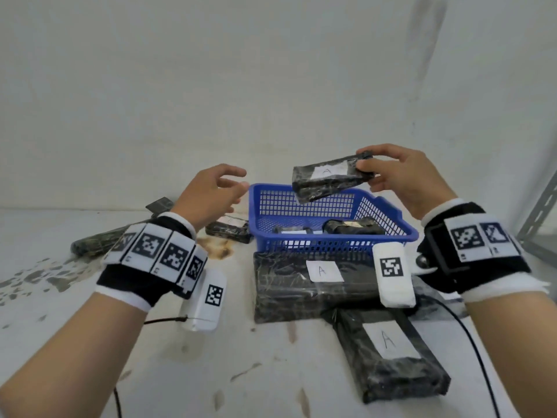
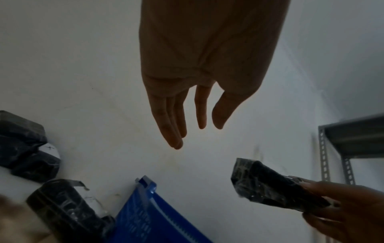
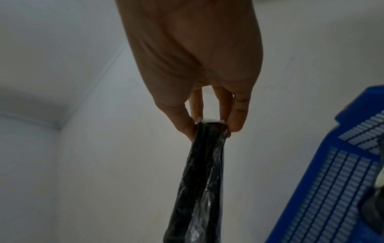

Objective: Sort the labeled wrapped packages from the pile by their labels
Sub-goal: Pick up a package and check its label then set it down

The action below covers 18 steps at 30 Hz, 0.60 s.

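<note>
Clearly black, film-wrapped package (image 1: 328,179) labelled "A".

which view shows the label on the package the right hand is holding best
The head view: the held package faces it, white label reading A. The left wrist view shows only its dark wrapped end, the right wrist view only its edge pinched by the right hand.

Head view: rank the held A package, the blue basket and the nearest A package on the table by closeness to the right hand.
1. Held A package: pinched at its end by the right hand, above the basket.
2. Blue basket: just below and left of the hand.
3. Nearest A package on the table: farthest, at the table's front.
</note>
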Tool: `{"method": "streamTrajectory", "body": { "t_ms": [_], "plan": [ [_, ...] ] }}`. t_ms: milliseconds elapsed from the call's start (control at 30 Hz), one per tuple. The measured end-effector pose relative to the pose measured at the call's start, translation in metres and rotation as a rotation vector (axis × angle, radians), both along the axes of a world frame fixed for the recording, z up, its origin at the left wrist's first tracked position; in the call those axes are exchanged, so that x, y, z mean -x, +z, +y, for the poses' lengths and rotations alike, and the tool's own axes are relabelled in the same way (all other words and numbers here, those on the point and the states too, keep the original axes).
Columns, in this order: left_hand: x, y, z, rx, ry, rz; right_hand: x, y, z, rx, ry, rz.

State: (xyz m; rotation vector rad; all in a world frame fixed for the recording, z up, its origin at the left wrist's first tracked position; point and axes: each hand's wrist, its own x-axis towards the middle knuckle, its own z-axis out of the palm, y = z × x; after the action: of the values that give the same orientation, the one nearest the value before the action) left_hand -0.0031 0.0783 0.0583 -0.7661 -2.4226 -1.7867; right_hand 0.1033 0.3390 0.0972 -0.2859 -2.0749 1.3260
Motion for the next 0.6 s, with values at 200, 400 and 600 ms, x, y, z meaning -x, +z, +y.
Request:
{"method": "streamTrajectory", "body": {
  "t_ms": [200,400,600],
  "plan": [
    [0.059,-0.008,0.029,0.286,0.099,-0.029,0.059,0.001,0.053,-0.156,-0.168,-0.218],
    [0.103,-0.023,0.058,0.496,0.055,-0.056,0.125,0.001,0.091,-0.493,-0.251,-0.583],
    [0.126,-0.042,0.069,0.536,-0.036,-0.054,0.166,-0.022,0.129,-0.712,-0.248,-0.909]
  ]
}}
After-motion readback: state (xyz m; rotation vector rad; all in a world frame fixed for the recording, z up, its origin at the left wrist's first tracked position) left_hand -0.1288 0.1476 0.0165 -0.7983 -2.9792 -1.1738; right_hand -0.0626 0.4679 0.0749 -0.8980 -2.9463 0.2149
